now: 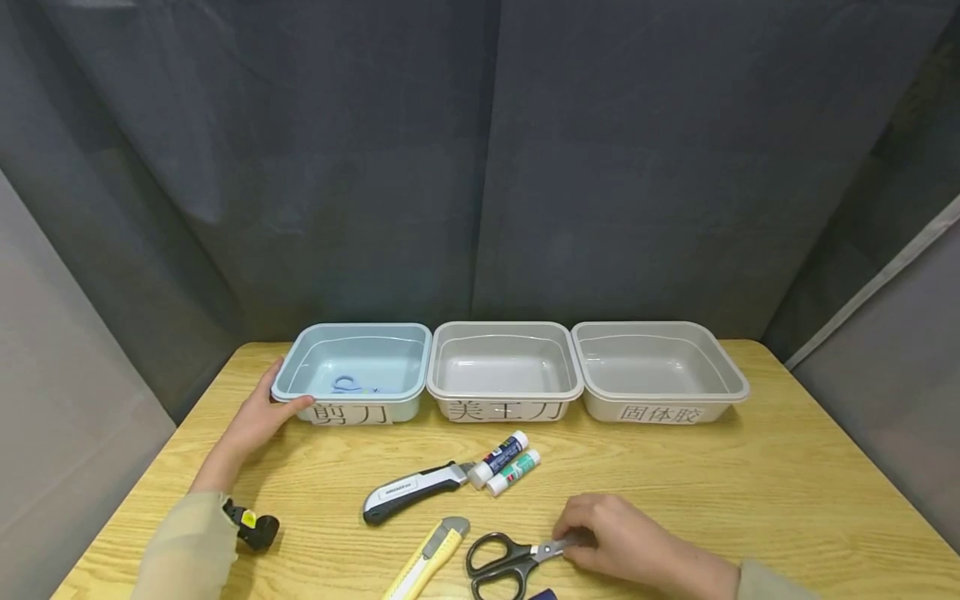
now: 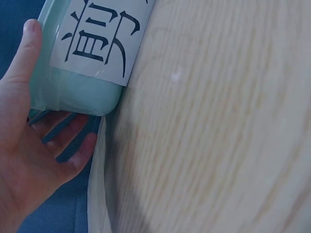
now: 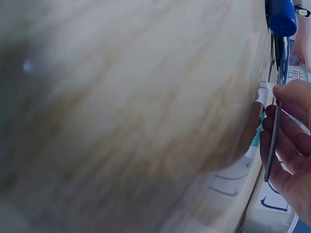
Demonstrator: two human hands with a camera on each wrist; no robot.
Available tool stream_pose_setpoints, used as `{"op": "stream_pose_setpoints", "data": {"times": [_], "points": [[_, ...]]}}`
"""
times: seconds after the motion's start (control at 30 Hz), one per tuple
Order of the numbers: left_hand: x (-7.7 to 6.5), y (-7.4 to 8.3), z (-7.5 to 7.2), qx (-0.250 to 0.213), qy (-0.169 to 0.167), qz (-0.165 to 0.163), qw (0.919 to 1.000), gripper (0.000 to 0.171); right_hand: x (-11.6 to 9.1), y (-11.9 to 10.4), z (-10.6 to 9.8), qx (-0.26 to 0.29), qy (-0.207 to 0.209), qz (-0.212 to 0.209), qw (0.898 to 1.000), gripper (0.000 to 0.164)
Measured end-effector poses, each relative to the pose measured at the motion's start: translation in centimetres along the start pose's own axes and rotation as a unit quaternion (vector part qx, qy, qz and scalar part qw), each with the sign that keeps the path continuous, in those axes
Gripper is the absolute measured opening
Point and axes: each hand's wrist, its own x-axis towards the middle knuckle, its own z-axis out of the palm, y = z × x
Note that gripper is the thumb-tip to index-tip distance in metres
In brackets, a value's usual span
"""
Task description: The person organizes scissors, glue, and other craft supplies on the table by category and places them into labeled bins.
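Note:
At the left end of the row, a light-blue bin (image 1: 408,408) carries a paper label with Chinese characters. My left hand (image 1: 258,417) holds its near left corner, the thumb at the front rim and the other fingers along the end wall (image 2: 46,97). Blue-handled scissors (image 1: 347,385) lie inside this bin. Near the front of the table, my right hand (image 1: 618,533) pinches black-handled scissors (image 1: 517,560) by the blades, between thumb and fingers. Their handles point left; the fingers partly hide the blades. In the right wrist view the blade (image 3: 274,141) shows edge-on.
Two grey bins (image 1: 504,397) (image 1: 660,398), also labelled, continue the row rightward. In front lie a white-and-black utility knife (image 1: 412,492), a navy glue stick (image 1: 498,458), a green glue stick (image 1: 514,472) and a yellow box cutter (image 1: 427,560). A blue cylindrical object (image 3: 282,19) lies by the scissors.

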Motion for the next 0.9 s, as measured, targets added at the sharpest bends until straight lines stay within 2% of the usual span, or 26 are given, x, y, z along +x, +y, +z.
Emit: {"op": "stream_pose_setpoints", "data": {"times": [0.3,0.5,0.63,0.9], "points": [[0.1,0.1,0.0,0.003,0.002,0.002,1.0000,0.101,0.8,0.7,-0.5,-0.002,0.000,0.022,1.000,0.015],[0.0,-0.2,-0.1,0.000,0.003,0.003,1.0000,0.102,1.4,0.8,-0.7,-0.024,0.005,0.017,1.000,0.020],[0.0,-0.2,-0.1,-0.001,0.002,0.001,1.0000,0.103,1.8,0.8,-0.8,-0.031,0.006,0.008,0.999,0.018],[0.1,-0.2,0.0,-0.003,0.002,-0.002,1.0000,0.103,2.6,1.0,-1.7,-0.057,0.012,-0.038,0.998,0.016]]}}
